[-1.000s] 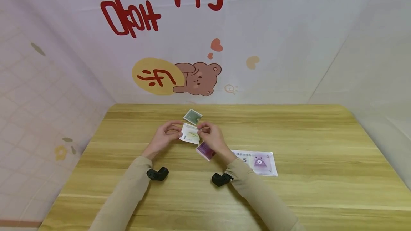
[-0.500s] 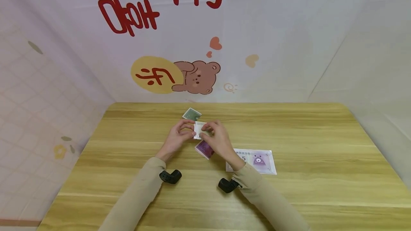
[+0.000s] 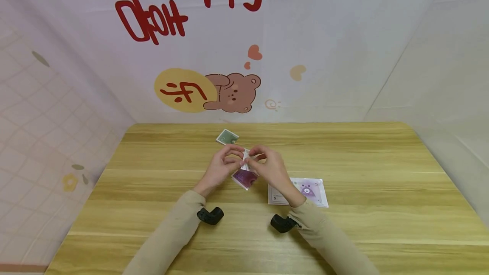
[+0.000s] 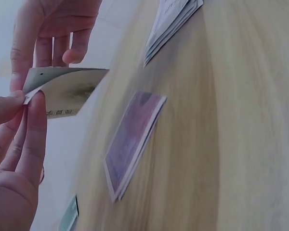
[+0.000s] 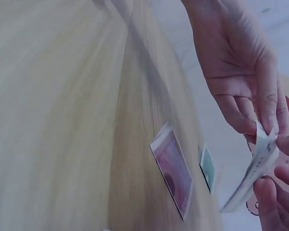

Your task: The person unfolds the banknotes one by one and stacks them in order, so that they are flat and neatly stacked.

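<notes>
My left hand [image 3: 220, 167] pinches one side of a small play banknote [image 3: 246, 156], and my right hand [image 3: 272, 167] pinches the other side. Held above the table, the banknote is bent over on itself; the left wrist view shows its pale flap [image 4: 38, 77] curling over a yellowish printed side. In the right wrist view the note [image 5: 255, 166] appears narrow and partly folded, with fingertips of both hands at its edges. Just below the hands lies a folded purple banknote [image 3: 244, 179]. Behind them is a folded green banknote [image 3: 227, 136].
A stack of flat purple banknotes [image 3: 316, 192] marked 5 lies to the right, partly under my right forearm. The wooden table [image 3: 374, 173] meets a printed cloth backdrop [image 3: 324, 33] at its far edge. Dark wrist cameras [image 3: 211, 215] sit on both sleeves.
Both hands have moved right with the banknote. It showed its printed face with a 1 a second ago; now it is bent into a narrow shape between the fingers.
</notes>
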Available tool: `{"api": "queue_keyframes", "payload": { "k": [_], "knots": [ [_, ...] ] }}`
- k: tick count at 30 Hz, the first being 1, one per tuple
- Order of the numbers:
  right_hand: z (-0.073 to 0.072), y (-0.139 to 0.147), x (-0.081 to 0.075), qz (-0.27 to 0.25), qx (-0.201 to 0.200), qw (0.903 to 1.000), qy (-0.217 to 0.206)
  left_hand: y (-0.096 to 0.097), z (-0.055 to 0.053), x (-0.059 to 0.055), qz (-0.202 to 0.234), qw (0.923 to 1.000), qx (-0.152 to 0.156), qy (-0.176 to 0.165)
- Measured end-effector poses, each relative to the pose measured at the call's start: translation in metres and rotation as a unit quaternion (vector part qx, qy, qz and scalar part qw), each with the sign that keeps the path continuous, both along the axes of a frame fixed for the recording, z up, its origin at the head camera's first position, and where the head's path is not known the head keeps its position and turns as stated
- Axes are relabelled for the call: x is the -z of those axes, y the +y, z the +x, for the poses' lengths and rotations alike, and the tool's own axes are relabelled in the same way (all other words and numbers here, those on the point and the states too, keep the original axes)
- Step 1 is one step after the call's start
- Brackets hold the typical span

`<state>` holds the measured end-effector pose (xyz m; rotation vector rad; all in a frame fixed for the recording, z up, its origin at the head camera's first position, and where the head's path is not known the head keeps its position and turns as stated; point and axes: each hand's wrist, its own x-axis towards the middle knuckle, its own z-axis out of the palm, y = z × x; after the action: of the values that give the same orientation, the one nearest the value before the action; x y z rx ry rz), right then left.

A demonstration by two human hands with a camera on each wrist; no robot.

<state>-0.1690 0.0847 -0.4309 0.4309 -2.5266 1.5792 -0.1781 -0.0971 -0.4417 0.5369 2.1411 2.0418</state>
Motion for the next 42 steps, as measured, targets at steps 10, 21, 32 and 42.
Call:
{"api": "queue_keyframes", "payload": {
  "k": [10,21,32,42],
  "knots": [
    [0.01,0.021,-0.006,-0.019,-0.005,0.9996,-0.022,0.02,0.006,0.003,0.0,0.9998,0.013,0.014],
    [0.015,0.056,-0.001,-0.012,0.02,0.9997,-0.008,0.026,0.011,0.005,-0.004,0.9999,-0.004,-0.012],
    [0.017,0.088,0.004,-0.048,0.051,0.9944,-0.079,0.027,0.022,-0.014,-0.013,0.9993,0.001,-0.035],
    [0.022,0.11,0.004,-0.126,0.075,0.9777,-0.15,0.03,0.026,-0.016,-0.016,0.9992,0.013,-0.035]
  ]
}}
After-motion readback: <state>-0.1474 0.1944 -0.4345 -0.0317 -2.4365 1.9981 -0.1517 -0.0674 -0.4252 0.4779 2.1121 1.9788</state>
